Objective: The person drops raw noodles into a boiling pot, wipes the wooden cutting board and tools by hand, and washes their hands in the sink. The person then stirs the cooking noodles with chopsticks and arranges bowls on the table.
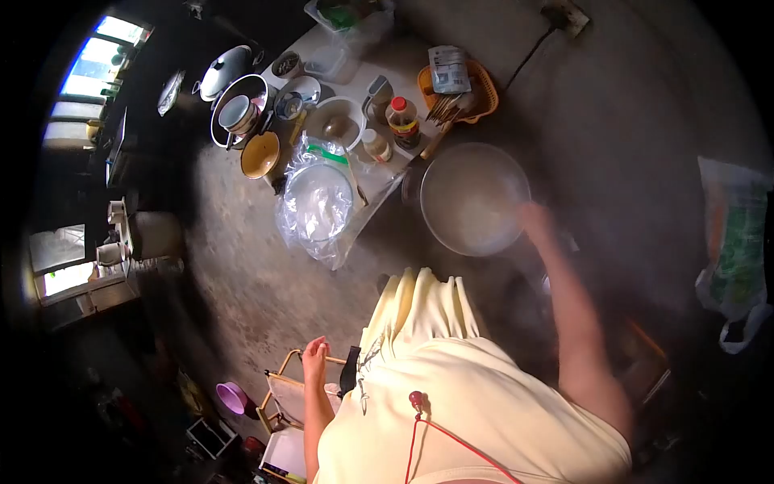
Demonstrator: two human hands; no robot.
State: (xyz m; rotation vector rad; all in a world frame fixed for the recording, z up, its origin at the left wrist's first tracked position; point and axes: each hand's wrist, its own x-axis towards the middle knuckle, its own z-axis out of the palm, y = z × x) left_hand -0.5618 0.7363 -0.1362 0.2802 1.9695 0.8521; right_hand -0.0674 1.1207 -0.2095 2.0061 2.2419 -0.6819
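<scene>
A large round pan [474, 198] with a pale, cloudy inside stands ahead of me, veiled in steam. My right hand [532, 218] is at its right rim, the arm stretched forward. Blur and steam smear those fingers, so whether they grip anything cannot be told. Down at my left side, beside a black strap [350, 371] and a wooden-framed chair [282, 395], hangs my left hand [315, 353]. Its fingers are loosely bent, and nothing shows in them.
Left of the pan, a table [407, 48] carries a red-capped bottle [403, 121], a smaller white bottle [376, 145], a white bowl [335, 123] and an orange basket [482, 95]. A plastic-covered round container [319, 202] sits at its near end. A plastic bag [732, 242] hangs right.
</scene>
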